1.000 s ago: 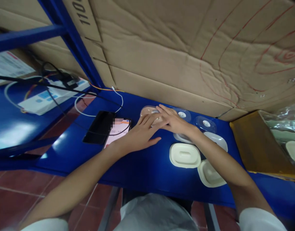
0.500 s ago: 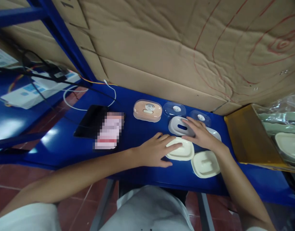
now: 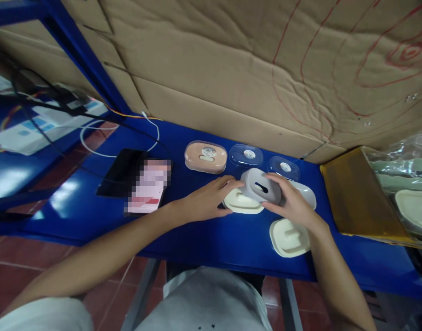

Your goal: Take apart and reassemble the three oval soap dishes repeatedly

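Note:
My right hand grips a grey rounded case by its right end, thumb at the near side and fingers at the far side. The case is tilted, with a dark oval slot in its top. At its left, my left hand is closed round the left edge of a cream rounded lid with a raised bar handle. The left fingertips come close to the grey case; whether they touch cannot be made out. The case hides part of the lid's far right. A second cream lid lies on the blue table, near my right forearm.
Behind stand a peach case under a clear cover and two clear covers with round labels. A pale tray lies right of my right hand. A phone is at left, a carton of lids at right.
My right hand has raised and tilted the grey case off the table. The left hand has closed on the cream lid and shifted it left and away from me.

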Available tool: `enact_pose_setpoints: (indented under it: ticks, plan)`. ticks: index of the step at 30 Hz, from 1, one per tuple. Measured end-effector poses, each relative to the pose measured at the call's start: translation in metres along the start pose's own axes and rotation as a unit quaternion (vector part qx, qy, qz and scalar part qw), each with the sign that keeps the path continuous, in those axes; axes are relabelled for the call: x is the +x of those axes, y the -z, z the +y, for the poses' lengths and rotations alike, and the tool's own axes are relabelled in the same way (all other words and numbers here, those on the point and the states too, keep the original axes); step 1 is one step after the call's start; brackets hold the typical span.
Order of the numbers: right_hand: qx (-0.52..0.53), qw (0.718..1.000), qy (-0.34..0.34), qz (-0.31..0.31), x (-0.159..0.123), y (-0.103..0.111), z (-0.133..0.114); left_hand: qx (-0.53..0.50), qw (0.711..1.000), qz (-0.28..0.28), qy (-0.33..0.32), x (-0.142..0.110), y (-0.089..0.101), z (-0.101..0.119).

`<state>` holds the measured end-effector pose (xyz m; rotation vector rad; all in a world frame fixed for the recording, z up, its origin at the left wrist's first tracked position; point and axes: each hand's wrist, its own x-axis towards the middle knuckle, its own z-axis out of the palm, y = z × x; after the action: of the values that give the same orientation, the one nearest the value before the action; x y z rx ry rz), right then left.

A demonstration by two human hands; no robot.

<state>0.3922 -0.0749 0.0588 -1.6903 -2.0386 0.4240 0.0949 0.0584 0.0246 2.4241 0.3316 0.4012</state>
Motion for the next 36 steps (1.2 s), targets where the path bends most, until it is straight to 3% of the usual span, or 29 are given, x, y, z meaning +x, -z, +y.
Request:
enact_pose_setpoints:
  ticks: [6,10,19,26,36]
  plan:
    - [-0.005,0.998,-0.002,-0.065,-0.002,-0.015,-0.019,-0.048,0.998,0.037,0.004,-0.004,-0.011,-0.006]
    - [-0.017,0.997,0.006,-0.079,-0.002,-0.024,-0.023,-0.069,0.997,0.027,0.01,-0.004,-0.014,-0.009]
    - [-0.053,0.996,0.022,-0.071,-0.003,-0.029,-0.027,-0.105,0.994,0.02,-0.008,-0.003,-0.008,-0.007]
    - [-0.075,0.995,0.034,-0.062,-0.001,-0.03,-0.032,-0.105,0.994,-0.011,0.04,-0.005,-0.005,-0.004]
    - [-0.097,0.992,0.063,-0.051,0.0,-0.036,-0.038,-0.104,0.994,-0.017,0.023,-0.002,-0.003,-0.011]
